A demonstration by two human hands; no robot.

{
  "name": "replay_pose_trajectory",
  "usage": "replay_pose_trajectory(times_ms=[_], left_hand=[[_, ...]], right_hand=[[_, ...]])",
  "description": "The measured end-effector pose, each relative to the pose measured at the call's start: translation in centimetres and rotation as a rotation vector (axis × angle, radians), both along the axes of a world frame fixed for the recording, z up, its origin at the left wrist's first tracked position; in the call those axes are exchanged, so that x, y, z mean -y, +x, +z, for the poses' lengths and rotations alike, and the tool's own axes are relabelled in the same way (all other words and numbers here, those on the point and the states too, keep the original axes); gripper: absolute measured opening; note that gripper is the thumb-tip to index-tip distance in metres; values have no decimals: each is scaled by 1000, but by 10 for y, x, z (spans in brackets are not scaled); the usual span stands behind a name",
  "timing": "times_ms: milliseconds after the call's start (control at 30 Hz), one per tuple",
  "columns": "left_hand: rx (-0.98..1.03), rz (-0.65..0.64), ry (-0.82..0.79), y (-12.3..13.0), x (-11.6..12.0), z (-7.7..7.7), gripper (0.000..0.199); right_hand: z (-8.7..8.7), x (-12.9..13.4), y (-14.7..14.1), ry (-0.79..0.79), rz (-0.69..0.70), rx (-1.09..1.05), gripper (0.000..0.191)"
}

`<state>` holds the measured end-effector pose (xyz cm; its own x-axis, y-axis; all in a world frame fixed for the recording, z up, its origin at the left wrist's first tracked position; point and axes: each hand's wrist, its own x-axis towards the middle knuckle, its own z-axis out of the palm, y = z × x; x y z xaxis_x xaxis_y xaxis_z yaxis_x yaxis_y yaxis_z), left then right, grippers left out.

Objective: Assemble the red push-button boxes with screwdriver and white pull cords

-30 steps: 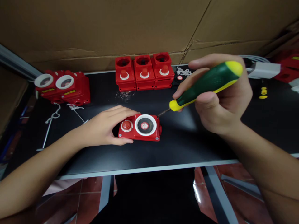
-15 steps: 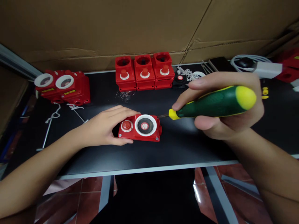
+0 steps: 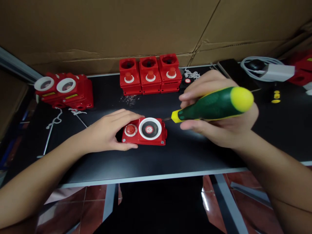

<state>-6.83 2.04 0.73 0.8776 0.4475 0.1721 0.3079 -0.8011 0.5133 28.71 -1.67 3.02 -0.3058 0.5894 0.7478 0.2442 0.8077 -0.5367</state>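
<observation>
My left hand (image 3: 112, 130) grips the left end of a red box (image 3: 143, 139), thumb on the near side and fingers on the far side. The box lies on the black tabletop and carries a white ring (image 3: 159, 130) around a dark disc, with a red button (image 3: 131, 129) to its left. A green and yellow screwdriver (image 3: 209, 105) is held in my right hand (image 3: 219, 120), its handle between thumb and fingers. The screwdriver's thin shaft points left, and its tip is at the far right corner of the red box.
Three red housings (image 3: 150, 76) stand along the back by the cardboard wall (image 3: 109, 32). Two red units with white rings (image 3: 79, 92) are at the left, near metal rods with white ties (image 3: 50, 138). A coiled cable (image 3: 248, 61), white adapter (image 3: 280, 72) and yellow parts (image 3: 276, 96) lie right.
My right hand and the screwdriver have moved left, with the fingers and thumb shifted on the handle. The red box and my left hand have moved slightly left in view.
</observation>
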Motion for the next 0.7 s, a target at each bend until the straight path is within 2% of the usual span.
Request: replay_pose_trajectory(times_ms=[100, 300, 433, 567, 700], left_hand=[[-15, 5, 0, -1, 0, 1, 69], [-7, 15, -8, 0, 0, 0, 72], [10, 9, -11, 0, -1, -2, 72], [5, 5, -1, 0, -1, -1, 70], [7, -9, 20, 1, 1, 0, 71]], right_hand=[[-6, -1, -2, -71, -5, -87, 46], [-15, 0, -1, -243, 55, -232, 61], [-18, -1, -4, -181, 132, -235, 47], [-17, 2, -5, -154, 106, -167, 37], [-13, 4, -3, -205, 84, -151, 34]])
